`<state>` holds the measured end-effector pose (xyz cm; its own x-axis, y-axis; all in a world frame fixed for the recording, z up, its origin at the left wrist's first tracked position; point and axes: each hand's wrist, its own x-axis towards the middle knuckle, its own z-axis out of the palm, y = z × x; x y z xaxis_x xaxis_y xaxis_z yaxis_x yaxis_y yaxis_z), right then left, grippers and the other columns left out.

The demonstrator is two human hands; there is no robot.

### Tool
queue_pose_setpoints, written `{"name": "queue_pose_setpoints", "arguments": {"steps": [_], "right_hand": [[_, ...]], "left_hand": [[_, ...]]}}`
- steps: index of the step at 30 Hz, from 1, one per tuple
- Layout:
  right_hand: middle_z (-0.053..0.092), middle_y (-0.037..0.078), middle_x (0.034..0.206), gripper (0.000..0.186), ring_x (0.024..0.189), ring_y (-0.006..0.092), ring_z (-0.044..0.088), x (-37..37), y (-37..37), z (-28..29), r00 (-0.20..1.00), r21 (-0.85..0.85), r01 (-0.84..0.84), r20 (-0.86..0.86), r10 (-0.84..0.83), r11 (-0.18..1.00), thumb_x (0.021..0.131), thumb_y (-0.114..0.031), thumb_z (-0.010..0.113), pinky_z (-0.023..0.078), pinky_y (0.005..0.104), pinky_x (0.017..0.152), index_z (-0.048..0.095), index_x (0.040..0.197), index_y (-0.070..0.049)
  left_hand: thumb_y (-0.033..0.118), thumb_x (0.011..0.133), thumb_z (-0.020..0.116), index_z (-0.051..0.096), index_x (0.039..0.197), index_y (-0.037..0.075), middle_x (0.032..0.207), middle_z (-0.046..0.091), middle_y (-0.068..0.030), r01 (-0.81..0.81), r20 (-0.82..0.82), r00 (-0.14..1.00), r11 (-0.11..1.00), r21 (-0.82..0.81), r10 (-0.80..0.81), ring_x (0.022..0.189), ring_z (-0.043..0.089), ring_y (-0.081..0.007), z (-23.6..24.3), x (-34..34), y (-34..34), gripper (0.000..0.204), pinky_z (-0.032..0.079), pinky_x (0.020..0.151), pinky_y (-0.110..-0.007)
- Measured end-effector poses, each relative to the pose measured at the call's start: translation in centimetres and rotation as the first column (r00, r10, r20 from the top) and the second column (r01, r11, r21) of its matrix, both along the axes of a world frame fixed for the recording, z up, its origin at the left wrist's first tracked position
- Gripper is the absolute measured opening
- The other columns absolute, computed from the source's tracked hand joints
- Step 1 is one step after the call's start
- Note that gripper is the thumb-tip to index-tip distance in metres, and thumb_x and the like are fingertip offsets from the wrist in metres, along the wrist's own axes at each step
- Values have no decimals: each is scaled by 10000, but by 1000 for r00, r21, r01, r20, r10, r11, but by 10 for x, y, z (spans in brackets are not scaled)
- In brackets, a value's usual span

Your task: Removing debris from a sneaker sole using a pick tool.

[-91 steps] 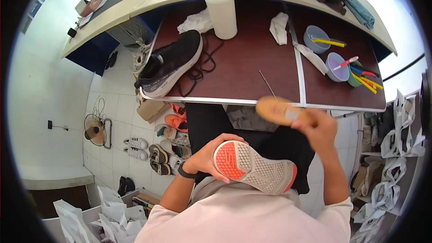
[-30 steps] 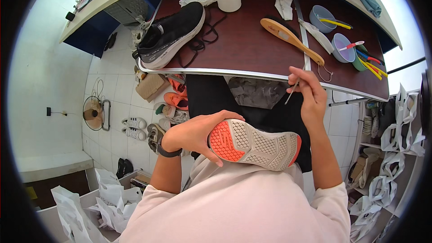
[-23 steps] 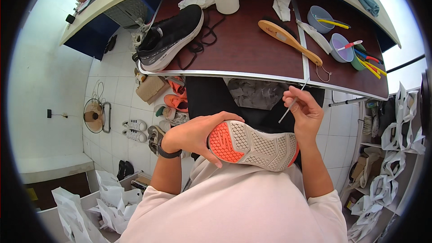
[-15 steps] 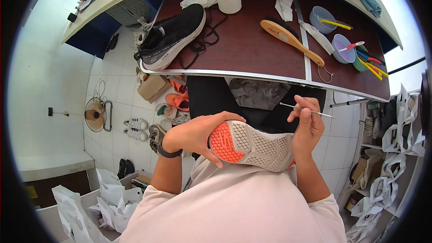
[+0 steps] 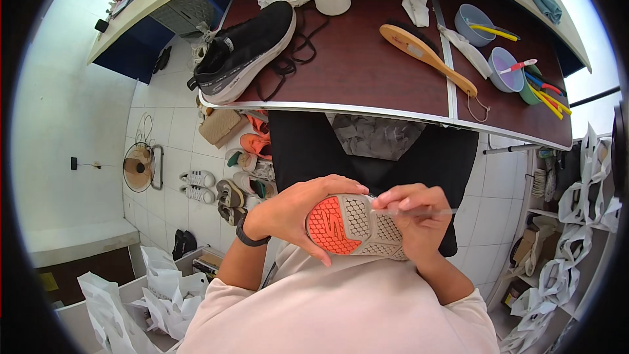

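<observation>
— What are the hands doing?
— The left hand (image 5: 291, 213) is clasping a shoe (image 5: 334, 223) sole-up above the lap; the right hand (image 5: 419, 219) is pinching a blurred thin tool (image 5: 436, 211) over it. Detail work on the sole seems to be happening, calling for steady fingers.
— And containers?
— On the counter (image 5: 347, 59), one blue bowl (image 5: 475, 38) is holding a yellow handle, another (image 5: 508, 85) something purple, a green bowl (image 5: 528, 97) several handles.

From where I stand, a logo marks the orange-red heel of the held shoe (image 5: 357, 226); pale lettering sits on the side of the black shoe (image 5: 246, 52), tiny print on the wooden brush (image 5: 429, 59).
</observation>
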<state>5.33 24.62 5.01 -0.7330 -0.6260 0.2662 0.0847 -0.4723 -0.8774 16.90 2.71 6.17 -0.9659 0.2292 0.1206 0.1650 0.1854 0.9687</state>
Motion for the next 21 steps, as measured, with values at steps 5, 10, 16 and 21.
{"name": "queue_pose_setpoints", "arguments": {"steps": [5,10,16,21], "right_hand": [[623,210,1078,295,894,215,705,-2,11,-9,988,-41,-143,51,145,989,864,223,525,606,320,796,563,1068,13],[574,218,1168,363,904,198,691,7,14,7,992,21,-83,97,80,996,837,233,426,600,320,797,568,1093,18],[572,210,1179,277,979,214,698,4,15,-2,981,61,-187,56,184,980,933,151,466,612,354,885,516,1174,24],[638,193,1108,131,986,200,702,10,10,10,953,113,-195,258,160,974,988,43,583,624,356,883,534,1107,18]], "left_hand": [[373,505,1020,484,1426,39,1404,567,-186,-14,30,999,999,49,12,1314,535,-333,-3,-3,0,1117,422,1101,-453],[346,487,1029,483,1420,32,1398,557,-203,-44,57,998,994,96,38,1302,549,-325,-9,-3,-1,1126,454,1079,-444],[343,485,1029,483,1420,28,1393,562,-207,-34,53,998,995,96,29,1300,554,-330,-11,-3,-4,1128,463,1072,-446],[345,492,1027,485,1417,23,1385,577,-204,-29,19,999,999,44,29,1294,558,-336,-4,-5,0,1120,470,1061,-450]]}}
